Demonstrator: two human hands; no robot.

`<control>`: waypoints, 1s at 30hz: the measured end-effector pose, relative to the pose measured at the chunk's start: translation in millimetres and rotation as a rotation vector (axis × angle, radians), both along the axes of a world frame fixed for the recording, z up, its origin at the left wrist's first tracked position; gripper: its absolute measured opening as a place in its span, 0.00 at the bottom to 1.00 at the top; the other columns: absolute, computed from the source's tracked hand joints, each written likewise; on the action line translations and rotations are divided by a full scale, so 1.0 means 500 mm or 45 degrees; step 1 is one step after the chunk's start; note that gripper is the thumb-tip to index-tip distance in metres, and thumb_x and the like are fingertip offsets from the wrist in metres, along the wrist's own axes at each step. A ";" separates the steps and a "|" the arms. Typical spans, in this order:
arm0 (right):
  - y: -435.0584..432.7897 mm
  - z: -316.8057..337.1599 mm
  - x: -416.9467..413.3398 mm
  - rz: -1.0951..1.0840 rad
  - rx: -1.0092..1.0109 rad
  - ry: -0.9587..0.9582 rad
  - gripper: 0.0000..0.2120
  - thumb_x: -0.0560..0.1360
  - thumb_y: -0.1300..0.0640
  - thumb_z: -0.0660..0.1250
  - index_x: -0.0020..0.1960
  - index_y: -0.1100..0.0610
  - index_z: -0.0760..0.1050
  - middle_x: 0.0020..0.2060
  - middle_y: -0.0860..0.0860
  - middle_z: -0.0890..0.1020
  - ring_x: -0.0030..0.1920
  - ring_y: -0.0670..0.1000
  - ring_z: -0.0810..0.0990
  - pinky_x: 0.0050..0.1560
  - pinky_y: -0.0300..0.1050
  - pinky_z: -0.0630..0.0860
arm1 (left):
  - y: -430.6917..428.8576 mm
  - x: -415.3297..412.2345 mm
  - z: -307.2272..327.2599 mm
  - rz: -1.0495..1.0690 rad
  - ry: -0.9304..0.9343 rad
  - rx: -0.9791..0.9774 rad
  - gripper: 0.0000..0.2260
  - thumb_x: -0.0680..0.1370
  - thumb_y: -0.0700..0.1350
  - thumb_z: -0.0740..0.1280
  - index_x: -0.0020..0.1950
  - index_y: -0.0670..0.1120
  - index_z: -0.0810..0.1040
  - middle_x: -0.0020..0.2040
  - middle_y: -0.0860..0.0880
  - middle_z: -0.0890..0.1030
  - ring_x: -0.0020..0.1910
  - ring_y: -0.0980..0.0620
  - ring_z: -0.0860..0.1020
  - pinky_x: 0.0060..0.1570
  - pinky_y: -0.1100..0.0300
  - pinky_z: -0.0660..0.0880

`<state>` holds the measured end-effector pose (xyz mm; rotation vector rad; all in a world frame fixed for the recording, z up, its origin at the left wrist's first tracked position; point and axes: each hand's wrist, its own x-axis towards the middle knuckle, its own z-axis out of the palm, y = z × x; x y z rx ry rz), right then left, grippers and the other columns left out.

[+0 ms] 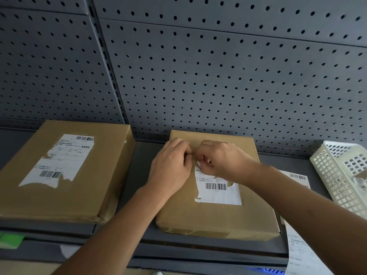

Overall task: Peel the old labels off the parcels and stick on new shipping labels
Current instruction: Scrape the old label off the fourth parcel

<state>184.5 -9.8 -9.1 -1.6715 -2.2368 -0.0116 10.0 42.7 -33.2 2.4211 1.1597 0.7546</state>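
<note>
The old label (218, 192), half torn on the middle parcel (208, 219), is pinched at its upper edge by the right hand (220, 157) and apparently the left hand (172, 159); a low, slow pull is advised.

Two brown parcels lie flat, well apart. The left parcel (65, 197), the bigger one, shows a white torn label (59, 159), ragged in patches. On the centre parcel (216, 217) the old label (220, 192) is half gone, its ragged top edge pinched by the right hand (222, 157), barcode intact below.
</note>
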 end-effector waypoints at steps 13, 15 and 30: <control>0.015 0.039 -0.015 0.037 -0.174 -0.204 0.06 0.77 0.56 0.63 0.49 0.56 0.78 0.43 0.49 0.78 0.37 0.51 0.72 0.36 0.46 0.72 | 0.002 0.000 0.002 -0.010 0.030 -0.023 0.02 0.80 0.45 0.64 0.48 0.49 0.75 0.55 0.57 0.76 0.54 0.57 0.72 0.46 0.58 0.74; 0.018 0.035 -0.014 0.056 -0.187 -0.216 0.05 0.75 0.57 0.64 0.49 0.56 0.77 0.42 0.49 0.77 0.38 0.52 0.74 0.36 0.47 0.74 | 0.003 0.001 0.001 -0.008 0.026 -0.027 0.02 0.80 0.45 0.64 0.47 0.50 0.75 0.54 0.57 0.76 0.54 0.57 0.72 0.46 0.58 0.74; -0.024 0.006 0.021 -0.022 -0.169 0.202 0.07 0.75 0.57 0.70 0.53 0.50 0.81 0.44 0.43 0.76 0.37 0.46 0.78 0.39 0.46 0.79 | 0.001 0.001 -0.001 -0.016 -0.024 0.002 0.01 0.79 0.43 0.66 0.49 0.49 0.77 0.56 0.56 0.78 0.55 0.55 0.74 0.46 0.57 0.76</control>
